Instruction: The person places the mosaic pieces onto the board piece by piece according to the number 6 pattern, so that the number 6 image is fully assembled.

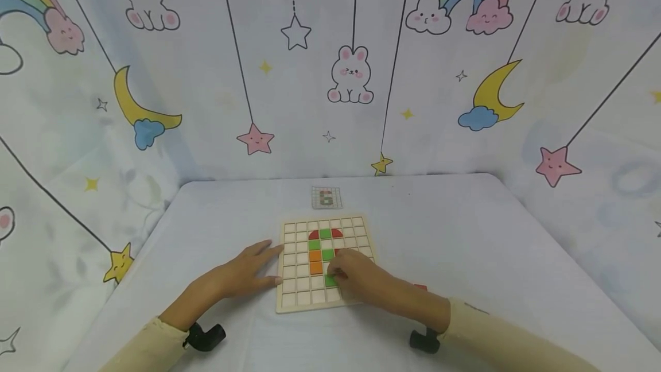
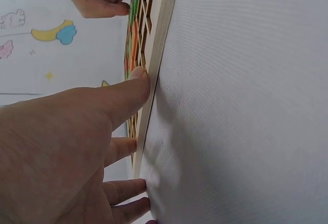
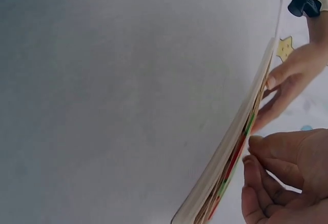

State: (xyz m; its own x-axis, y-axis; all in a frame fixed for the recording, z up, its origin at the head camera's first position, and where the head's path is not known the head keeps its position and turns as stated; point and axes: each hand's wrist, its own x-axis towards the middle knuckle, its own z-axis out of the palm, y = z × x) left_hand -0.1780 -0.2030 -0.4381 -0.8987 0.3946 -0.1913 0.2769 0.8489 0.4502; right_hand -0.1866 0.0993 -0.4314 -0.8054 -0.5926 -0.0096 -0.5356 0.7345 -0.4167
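Note:
A square wooden grid board (image 1: 304,301) lies on the white table, with several coloured tiles in its cells. Green, orange and red pieces show, among them an orange tile (image 1: 315,268) and a green tile (image 1: 325,233). My left hand (image 1: 245,271) rests spread at the board's left edge, its thumb and fingertips touching the wooden rim. Over the lower middle of the board is my right hand (image 1: 358,277), fingers bent, beside a green tile (image 1: 330,281). In the right wrist view its thumb and index tips stand slightly apart, and no piece shows between them.
A small pattern card (image 1: 326,197) with a coloured figure on a grid lies behind the board. A red piece (image 1: 420,287) is partly hidden behind the right forearm. Printed cloth hangs around the table. Each wrist carries a black camera mount (image 1: 206,337).

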